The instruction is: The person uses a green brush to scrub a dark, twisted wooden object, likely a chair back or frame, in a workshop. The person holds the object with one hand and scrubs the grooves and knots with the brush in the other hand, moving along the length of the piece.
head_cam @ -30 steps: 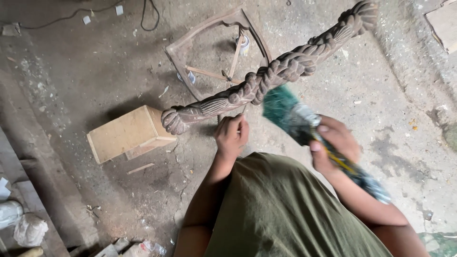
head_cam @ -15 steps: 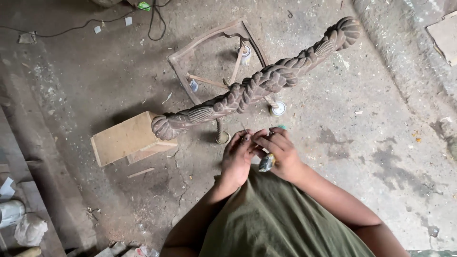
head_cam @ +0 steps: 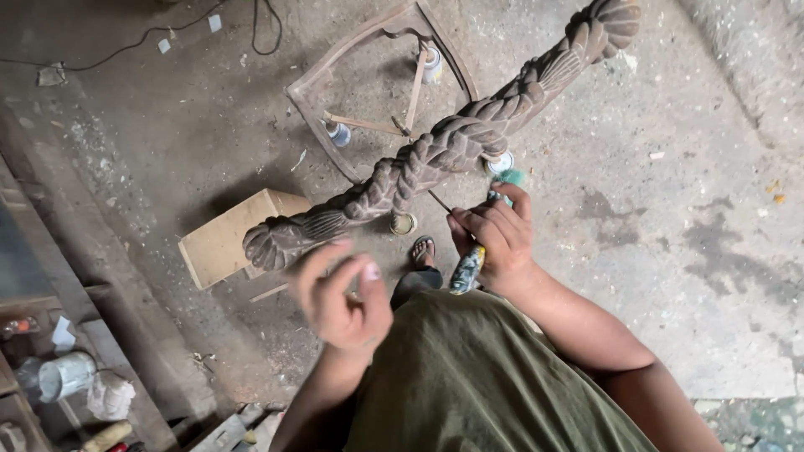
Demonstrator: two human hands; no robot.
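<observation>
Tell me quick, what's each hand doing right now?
Left hand: loosely curled, holding nothing that shows, just below the carved post.
Right hand: closed on a paint-stained tool.

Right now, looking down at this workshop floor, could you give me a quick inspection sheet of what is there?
Surface: bare, stained concrete floor, dusty.
Job's things: carved twisted wooden rail, lying at a slant above the floor; paint-stained tool with a thin metal tip.
Clutter: wooden block; curved wooden frame; small cans; white bucket.
Grips: right hand closed on the tool; left hand with fingers curled, holding nothing that shows.
Cables: black cable along the top.
Surroundings: sandalled foot; wooden planks at the left.
</observation>
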